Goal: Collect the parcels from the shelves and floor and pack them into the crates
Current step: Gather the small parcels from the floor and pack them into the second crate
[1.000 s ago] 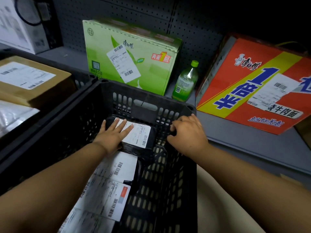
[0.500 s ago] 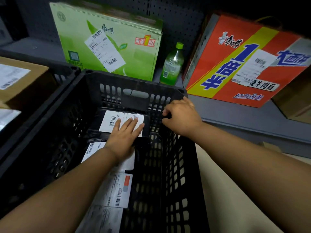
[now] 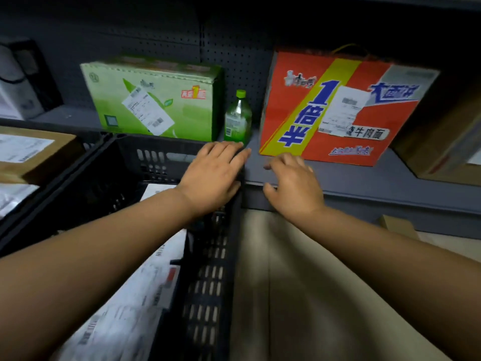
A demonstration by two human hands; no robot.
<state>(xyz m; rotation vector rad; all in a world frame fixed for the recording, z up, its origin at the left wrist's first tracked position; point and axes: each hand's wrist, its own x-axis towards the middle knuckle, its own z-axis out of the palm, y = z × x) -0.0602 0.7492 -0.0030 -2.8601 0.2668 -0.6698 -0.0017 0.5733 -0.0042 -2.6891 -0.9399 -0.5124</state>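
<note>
Left hand (image 3: 214, 175) flat, fingers straight, over the far right corner of the black crate (image 3: 208, 277), holding nothing. Right hand (image 3: 292, 187) loosely spread at the grey shelf (image 3: 364, 178) edge, empty. Labelled parcels (image 3: 135, 306) lie inside the crate. On the shelf: green carton (image 3: 153, 100), green bottle (image 3: 238, 118), red-orange carton (image 3: 338, 105), all apart from both hands.

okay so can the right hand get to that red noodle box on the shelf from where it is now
Probably yes. The right hand hangs open over the shelf edge, just in front of the red noodle box, and nothing lies between them. The green bottle stands off to the left.
</note>
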